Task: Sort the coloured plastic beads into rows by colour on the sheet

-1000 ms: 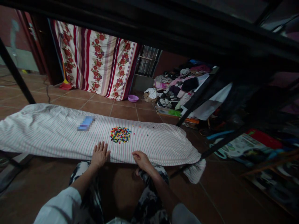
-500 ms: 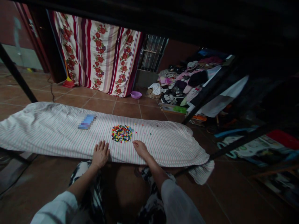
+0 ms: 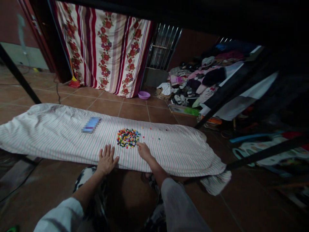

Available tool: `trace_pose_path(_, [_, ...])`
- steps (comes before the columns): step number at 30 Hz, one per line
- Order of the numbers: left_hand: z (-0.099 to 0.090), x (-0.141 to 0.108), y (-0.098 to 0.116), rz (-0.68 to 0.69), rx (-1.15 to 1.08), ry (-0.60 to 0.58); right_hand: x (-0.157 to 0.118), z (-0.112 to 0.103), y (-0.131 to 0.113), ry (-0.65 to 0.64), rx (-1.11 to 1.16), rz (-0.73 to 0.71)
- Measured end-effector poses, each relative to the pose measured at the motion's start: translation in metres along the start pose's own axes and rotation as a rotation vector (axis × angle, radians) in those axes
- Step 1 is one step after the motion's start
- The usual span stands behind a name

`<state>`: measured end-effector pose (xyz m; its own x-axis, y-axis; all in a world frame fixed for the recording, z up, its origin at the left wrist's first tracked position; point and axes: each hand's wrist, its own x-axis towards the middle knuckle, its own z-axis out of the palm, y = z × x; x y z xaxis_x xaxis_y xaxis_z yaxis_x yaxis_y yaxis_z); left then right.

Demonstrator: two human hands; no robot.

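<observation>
The coloured pieces are too small for their shapes to be told, and whether the right hand pinches one at their edge cannot be seen. The palm of the left hand is hidden. Coarse blocks blur the blue object. The striped cloth hides the surface beneath it and runs past the left edge. The bottom edge cuts off both sleeves and a green item.

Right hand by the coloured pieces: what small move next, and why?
Perhaps ease the right hand slightly inward onto the nearest coloured pieces: its bent fingers are at their edge, while the left hand rests spread on the striped cloth.
</observation>
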<state>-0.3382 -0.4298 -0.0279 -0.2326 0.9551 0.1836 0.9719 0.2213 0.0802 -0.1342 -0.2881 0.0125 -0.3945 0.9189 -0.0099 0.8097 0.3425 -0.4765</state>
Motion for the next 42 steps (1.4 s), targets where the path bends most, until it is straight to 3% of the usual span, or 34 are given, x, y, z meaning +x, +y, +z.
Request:
trace_pose_path(11, [-0.003,0.001,0.002,-0.015,-0.022,-0.027,0.0,0.016,-0.014,0.032,0.058,-0.127])
trace_pose_path(21, [-0.001,0.001,0.005,-0.018,-0.02,0.012,0.002,0.016,-0.007,0.078,0.102,-0.083])
trace_pose_path(32, [-0.004,-0.001,0.009,-0.011,0.042,0.076,-0.004,0.015,-0.024,0.092,0.019,0.015])
trace_pose_path(42, [0.0,-0.002,0.01,-0.007,0.064,0.077,-0.008,0.022,-0.022,0.136,0.03,0.009])
